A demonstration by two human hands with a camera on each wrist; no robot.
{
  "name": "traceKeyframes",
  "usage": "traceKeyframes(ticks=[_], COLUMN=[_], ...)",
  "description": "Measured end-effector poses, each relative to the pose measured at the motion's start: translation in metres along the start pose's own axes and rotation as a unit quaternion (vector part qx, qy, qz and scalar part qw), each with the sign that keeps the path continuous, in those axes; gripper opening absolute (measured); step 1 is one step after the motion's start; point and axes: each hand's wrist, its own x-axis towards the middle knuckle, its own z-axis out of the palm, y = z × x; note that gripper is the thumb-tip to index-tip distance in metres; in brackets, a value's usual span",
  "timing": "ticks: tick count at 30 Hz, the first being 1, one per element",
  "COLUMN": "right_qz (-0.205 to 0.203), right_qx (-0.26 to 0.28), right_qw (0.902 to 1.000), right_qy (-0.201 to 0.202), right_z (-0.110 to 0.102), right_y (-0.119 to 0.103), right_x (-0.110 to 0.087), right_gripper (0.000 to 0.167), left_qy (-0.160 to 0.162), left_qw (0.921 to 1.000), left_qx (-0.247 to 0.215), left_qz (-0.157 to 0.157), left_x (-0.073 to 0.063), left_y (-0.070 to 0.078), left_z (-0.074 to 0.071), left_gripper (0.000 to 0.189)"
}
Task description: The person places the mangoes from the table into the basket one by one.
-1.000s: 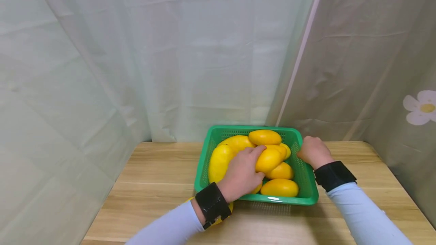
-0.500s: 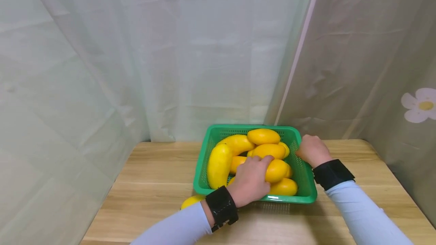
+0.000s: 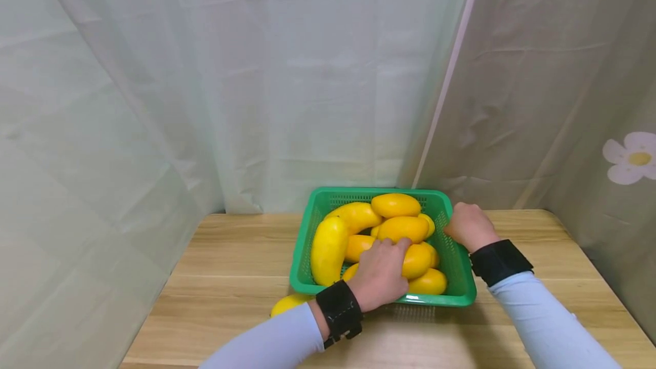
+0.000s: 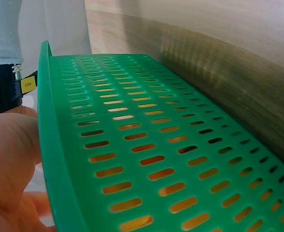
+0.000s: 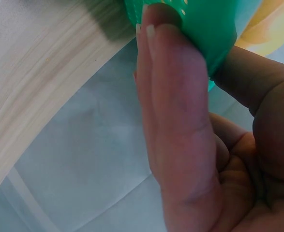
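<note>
A green plastic basket (image 3: pixel 299 244) with slotted walls holds several yellow mangoes. My left hand (image 3: pixel 381 275) reaches over the basket's near rim and grips a mango (image 3: pixel 417 261), which sits low among the others. Part of that mango is hidden behind the fingers. On the right side, my right hand (image 3: pixel 470 225) pinches the basket's rim between thumb and fingers, as the right wrist view shows. The left wrist view looks along the basket's outer wall (image 4: pixel 146 130), with the left hand (image 4: pixel 11 159) at its rim and orange-yellow fruit showing through the slots.
Two larger, elongated yellow fruits (image 3: pixel 329 250) lie at the basket's left side. One more yellow fruit (image 3: pixel 289 303) rests on the wooden table (image 3: pixel 230 278) outside, partly under the left forearm. Pale curtains (image 3: pixel 307 73) hang behind the table.
My left hand has brought the mango down and toward the near side of the basket, uncovering the mangoes behind it. My right hand has stayed at the rim.
</note>
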Motion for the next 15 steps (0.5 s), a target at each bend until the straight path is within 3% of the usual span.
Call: traceKeyframes(ticks=[15], right_qz=[0.007], right_qx=[-0.002], right_qw=[0.9999], right_qy=[-0.007], right_z=[-0.0014], right_y=[0.0031], right_x=[-0.0012], right_gripper=[0.025], left_qy=[0.007], left_qw=[0.9997], left_qx=[-0.020], left_qz=[-0.015], left_x=[0.0018], left_y=[0.0014], left_z=[0.0035], left_gripper=[0.057])
